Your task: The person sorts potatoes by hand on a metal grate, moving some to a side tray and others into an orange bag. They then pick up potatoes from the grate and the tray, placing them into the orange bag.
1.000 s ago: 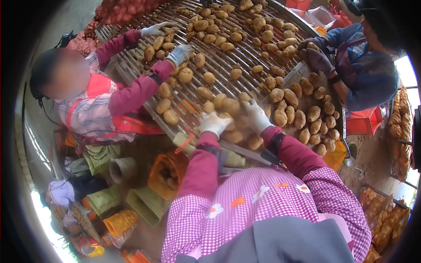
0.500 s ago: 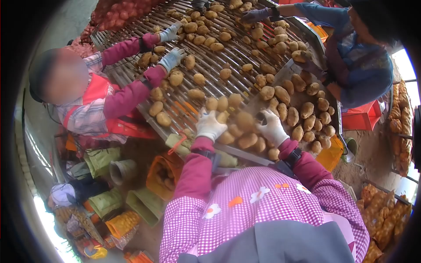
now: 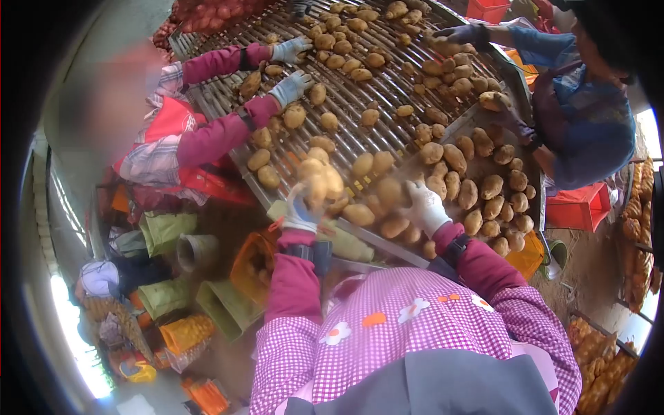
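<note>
Raised over the lower edge of the metal sorting table (image 3: 361, 243), my gloved left hand (image 3: 300, 209) is closed around a potato (image 3: 317, 185), with another pale potato right against it. My gloved right hand (image 3: 426, 209) is above the heap at the table's near end, fingers stretched to the left. Close by its fingertips is a motion-blurred potato (image 3: 391, 194). Between my two hands lie several potatoes, among them one (image 3: 358, 214) near the table edge. More potatoes (image 3: 467, 195) crowd the metal section to the right of my right hand.
Across to the left, a co-worker's gloved hands (image 3: 291, 88) reach onto the slatted rollers among potatoes. At the right, another person's gloved hand (image 3: 513, 123) is beside a potato. Green and orange containers (image 3: 162, 297) stand on the floor at left; a red crate (image 3: 579, 206) is at right.
My left hand has lifted and shifted left off the heap, carrying potatoes. My right hand stays at nearly the same spot. The whole view has shifted slightly.
</note>
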`<state>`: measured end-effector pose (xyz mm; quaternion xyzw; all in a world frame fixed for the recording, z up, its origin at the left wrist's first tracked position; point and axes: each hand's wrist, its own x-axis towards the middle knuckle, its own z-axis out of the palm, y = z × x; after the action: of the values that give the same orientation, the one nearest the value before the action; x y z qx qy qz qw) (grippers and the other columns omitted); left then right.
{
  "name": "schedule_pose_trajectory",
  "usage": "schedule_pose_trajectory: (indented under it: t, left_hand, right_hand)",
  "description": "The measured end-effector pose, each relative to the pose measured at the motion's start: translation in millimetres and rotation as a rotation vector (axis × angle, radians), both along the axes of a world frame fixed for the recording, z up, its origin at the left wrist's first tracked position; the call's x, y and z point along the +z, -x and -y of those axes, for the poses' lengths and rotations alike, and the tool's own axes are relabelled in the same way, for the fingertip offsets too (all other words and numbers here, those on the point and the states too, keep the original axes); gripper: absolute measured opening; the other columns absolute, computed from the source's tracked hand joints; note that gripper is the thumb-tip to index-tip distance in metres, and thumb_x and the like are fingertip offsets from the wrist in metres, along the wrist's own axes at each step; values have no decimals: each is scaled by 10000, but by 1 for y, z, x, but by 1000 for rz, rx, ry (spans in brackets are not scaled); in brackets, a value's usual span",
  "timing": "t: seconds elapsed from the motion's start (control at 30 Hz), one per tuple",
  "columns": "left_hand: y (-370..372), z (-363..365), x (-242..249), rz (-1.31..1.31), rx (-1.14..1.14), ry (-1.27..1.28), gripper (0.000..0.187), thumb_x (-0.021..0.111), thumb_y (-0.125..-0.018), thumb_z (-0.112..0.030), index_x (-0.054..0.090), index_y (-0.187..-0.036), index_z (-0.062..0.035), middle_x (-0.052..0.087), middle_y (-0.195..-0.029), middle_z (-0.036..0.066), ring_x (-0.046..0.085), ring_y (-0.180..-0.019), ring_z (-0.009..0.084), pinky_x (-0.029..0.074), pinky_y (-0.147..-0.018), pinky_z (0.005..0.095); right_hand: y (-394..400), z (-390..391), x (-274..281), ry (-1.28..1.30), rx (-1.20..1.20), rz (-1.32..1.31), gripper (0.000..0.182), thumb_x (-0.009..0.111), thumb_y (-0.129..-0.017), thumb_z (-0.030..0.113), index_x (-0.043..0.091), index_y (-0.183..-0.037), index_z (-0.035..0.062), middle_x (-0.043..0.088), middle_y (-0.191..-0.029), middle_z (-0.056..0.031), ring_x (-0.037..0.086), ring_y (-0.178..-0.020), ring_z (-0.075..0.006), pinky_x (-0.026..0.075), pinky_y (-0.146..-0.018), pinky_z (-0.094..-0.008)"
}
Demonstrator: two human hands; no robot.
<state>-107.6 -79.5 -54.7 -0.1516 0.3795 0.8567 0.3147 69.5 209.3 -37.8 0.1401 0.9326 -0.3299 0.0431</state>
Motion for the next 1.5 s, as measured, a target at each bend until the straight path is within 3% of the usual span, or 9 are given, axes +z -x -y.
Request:
schedule_pose_trajectory:
  t: [0.33,0.43,0.7,0.87,0.97,1.1,1.3,1.37,1.5]
  left_hand:
    - [-100,22,58,-184,27,-546,921,653,-847,-694,441,-1557,-149,397,-1621,197,398,-1465,484,353,-1138,743]
    - [-127,58,28,-119,233,-427,509,685,-910,-510,590,-1184,-91,622,-1033,61,604,-988,221,498,-896,405]
    - [-210,127,19,-274,221,6,485,656,-955,-433,441,-619,-156,472,-864,76,451,-697,232,367,-602,404]
    - [-207,194,36,-205,506,-325,457,637,-885,-317,373,-549,-155,444,-860,57,431,-629,240,348,-561,411]
    - [-193,259,-4,-153,605,-299,271,651,-897,-419,565,-861,-164,594,-1089,32,566,-799,302,466,-654,490]
    - [-142,340,-65,219,886,-196,761,712,-853,-633,498,-1443,-204,491,-1462,165,541,-1263,403,498,-982,648]
    - [-130,321,-104,431,886,62,560,637,-948,-590,593,-1299,-156,555,-1399,116,500,-1334,344,409,-1106,551]
    - [-142,280,-84,392,638,-224,412,671,-986,-426,663,-1226,-91,734,-1127,122,726,-1010,323,558,-966,560]
    - [-158,189,-12,306,225,-376,400,565,-1068,-361,645,-1287,-36,739,-1175,174,716,-1101,333,576,-978,547]
  right_hand:
    - [11,8,-5,-123,58,42,716,856,-777,344,589,-1337,-14,623,-1282,-236,695,-1068,-414,577,-899,-472]
    - [15,18,-12,-291,111,90,782,881,-751,320,550,-1384,1,617,-1299,-217,704,-1065,-392,589,-852,-475]
    - [16,33,-23,-426,42,128,875,884,-752,267,461,-1487,49,555,-1392,-213,684,-1112,-425,578,-907,-490]
    - [19,40,-21,-448,29,138,833,871,-760,268,494,-1463,30,544,-1415,-234,636,-1203,-438,553,-978,-484]
    - [20,48,-18,-469,-14,147,842,880,-749,251,494,-1464,31,556,-1381,-231,630,-1201,-443,547,-987,-483]
    - [18,49,-28,-501,-60,145,838,876,-754,253,493,-1465,29,539,-1421,-247,620,-1216,-456,546,-991,-494]
    - [20,17,-47,-222,-22,-17,587,831,-798,206,619,-1283,-48,697,-1208,-237,704,-1060,-348,554,-920,-441]
    - [25,29,-30,307,-276,39,412,782,-878,184,682,-1193,-62,726,-911,-82,663,-758,-166,529,-692,-314]
    - [28,111,39,549,-262,103,411,765,-900,168,681,-1242,-42,703,-859,-21,633,-696,-113,480,-573,-254]
